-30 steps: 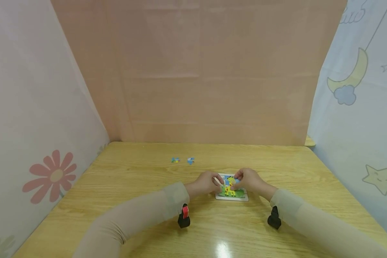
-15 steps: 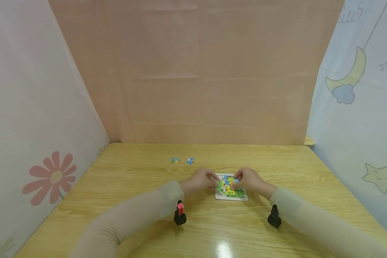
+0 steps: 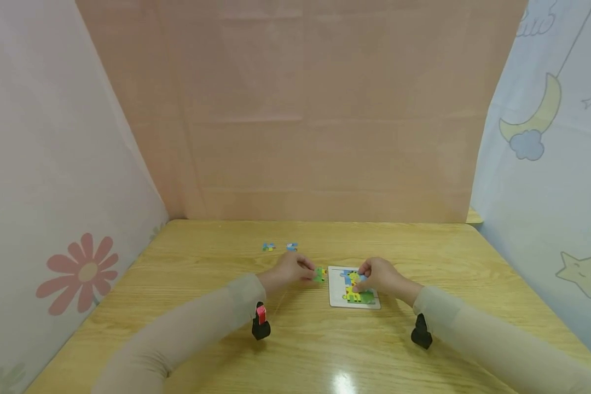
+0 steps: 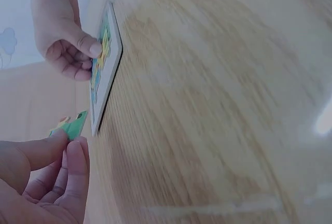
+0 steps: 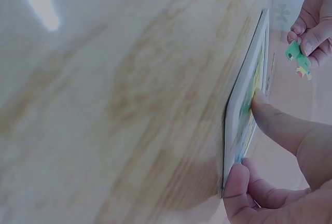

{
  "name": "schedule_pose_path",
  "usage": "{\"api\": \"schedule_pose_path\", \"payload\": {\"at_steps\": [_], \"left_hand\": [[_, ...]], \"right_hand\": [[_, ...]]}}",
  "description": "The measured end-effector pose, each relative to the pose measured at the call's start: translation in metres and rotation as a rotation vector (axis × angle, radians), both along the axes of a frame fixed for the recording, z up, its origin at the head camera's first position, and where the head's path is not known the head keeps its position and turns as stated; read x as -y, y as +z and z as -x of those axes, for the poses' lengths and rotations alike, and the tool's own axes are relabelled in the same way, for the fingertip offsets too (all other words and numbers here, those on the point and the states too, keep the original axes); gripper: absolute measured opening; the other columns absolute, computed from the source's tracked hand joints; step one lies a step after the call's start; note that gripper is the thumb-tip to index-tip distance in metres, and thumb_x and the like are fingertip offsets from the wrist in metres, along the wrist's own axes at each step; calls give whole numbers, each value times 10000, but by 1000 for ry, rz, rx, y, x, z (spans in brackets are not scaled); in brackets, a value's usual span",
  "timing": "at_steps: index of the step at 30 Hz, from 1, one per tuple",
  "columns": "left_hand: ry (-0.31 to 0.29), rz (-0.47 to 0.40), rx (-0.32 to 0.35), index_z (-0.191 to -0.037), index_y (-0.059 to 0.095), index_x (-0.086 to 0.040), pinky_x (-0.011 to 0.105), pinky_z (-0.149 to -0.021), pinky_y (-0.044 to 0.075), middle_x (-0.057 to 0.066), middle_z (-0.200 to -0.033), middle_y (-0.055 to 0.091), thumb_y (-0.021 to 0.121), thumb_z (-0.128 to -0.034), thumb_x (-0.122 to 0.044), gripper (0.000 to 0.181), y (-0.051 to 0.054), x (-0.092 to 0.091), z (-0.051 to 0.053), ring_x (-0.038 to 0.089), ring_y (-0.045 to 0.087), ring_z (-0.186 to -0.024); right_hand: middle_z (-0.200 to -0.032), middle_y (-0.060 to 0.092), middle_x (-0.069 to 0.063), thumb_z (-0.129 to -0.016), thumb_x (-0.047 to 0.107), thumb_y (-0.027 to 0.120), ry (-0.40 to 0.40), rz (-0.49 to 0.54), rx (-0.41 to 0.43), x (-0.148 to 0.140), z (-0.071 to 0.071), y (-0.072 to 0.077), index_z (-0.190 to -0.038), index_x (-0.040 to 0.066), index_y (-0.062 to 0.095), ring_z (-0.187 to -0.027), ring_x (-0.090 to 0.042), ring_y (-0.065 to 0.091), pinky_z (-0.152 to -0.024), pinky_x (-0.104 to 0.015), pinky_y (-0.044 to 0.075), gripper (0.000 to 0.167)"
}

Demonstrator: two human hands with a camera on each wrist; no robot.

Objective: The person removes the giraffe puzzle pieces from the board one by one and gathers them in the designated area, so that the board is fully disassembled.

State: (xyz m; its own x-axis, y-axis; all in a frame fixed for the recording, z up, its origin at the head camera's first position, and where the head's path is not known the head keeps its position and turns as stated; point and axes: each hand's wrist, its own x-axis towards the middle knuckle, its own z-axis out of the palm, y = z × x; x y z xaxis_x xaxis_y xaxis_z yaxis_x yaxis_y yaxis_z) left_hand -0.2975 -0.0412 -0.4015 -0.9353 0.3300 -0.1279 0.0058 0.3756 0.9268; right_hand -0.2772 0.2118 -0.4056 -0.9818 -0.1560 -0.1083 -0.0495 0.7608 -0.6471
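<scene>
Between thumb and fingers, my left hand (image 3: 290, 267) pinches a green puzzle piece (image 3: 320, 275) with a little yellow and red on it. That piece is raised off the table, just left of the puzzle board (image 3: 337, 294), as the left wrist view shows. The board is a white-rimmed tray lying flat, its left part bare. Giraffe pieces (image 3: 352, 295) in yellow, green and blue fill its right part. My right hand (image 3: 381, 275) holds the board at its right side, thumb on the giraffe pieces and fingers curled by the edge. It covers part of the picture.
Two loose blue puzzle pieces lie farther back on the table: one with yellow and green (image 3: 268, 247), one with white (image 3: 292, 247). A tan backdrop (image 3: 325, 137) rises behind the wooden table (image 3: 202, 262), with patterned sheets at both sides.
My left hand has lifted the green piece off the board's left part and carried it left, clear of the rim. My right hand stays on the board.
</scene>
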Motion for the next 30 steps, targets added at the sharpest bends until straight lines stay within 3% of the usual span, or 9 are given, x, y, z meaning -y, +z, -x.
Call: {"api": "schedule_pose_path", "payload": {"at_steps": [5,12,18,26,30], "left_hand": [[34,0,-34,-945,675,55,331,-748,607,130,-898,667,704,-848,23,106,3,11,4,283,711,-827],[84,31,-62,-941,701,9,321,-775,601,99,-934,688,709,-868,-47,93,3,27,12,233,710,-823],[143,-1,-73,-959,686,48,376,-826,591,139,-936,689,682,-880,-13,100,10,42,19,330,699,-900],[198,44,-89,-1003,673,37,405,-872,573,145,-971,691,673,-895,-40,133,17,64,37,263,710,-865],[228,77,-123,-1031,670,39,413,-892,564,160,-1007,687,658,-911,-53,152,24,77,46,307,702,-920]], "right_hand": [[-892,530,-88,-679,196,890,1,17,-5,-1,0,-1,-982,-11,608,-795,-200,456,-675,-298,423,463],[-891,536,-86,-676,217,894,-9,-1,-2,1,0,-2,-977,-2,612,-788,-197,457,-663,-296,413,467],[-894,532,-87,-681,211,891,-16,-6,-2,2,-1,1,-988,-10,611,-796,-201,457,-668,-299,413,471],[-883,531,-78,-676,207,893,-14,-8,1,2,0,0,-975,0,610,-789,-198,455,-664,-293,406,462],[-893,534,-77,-676,209,894,-19,-4,3,2,1,0,-977,4,612,-800,-198,459,-676,-290,413,460]]}}
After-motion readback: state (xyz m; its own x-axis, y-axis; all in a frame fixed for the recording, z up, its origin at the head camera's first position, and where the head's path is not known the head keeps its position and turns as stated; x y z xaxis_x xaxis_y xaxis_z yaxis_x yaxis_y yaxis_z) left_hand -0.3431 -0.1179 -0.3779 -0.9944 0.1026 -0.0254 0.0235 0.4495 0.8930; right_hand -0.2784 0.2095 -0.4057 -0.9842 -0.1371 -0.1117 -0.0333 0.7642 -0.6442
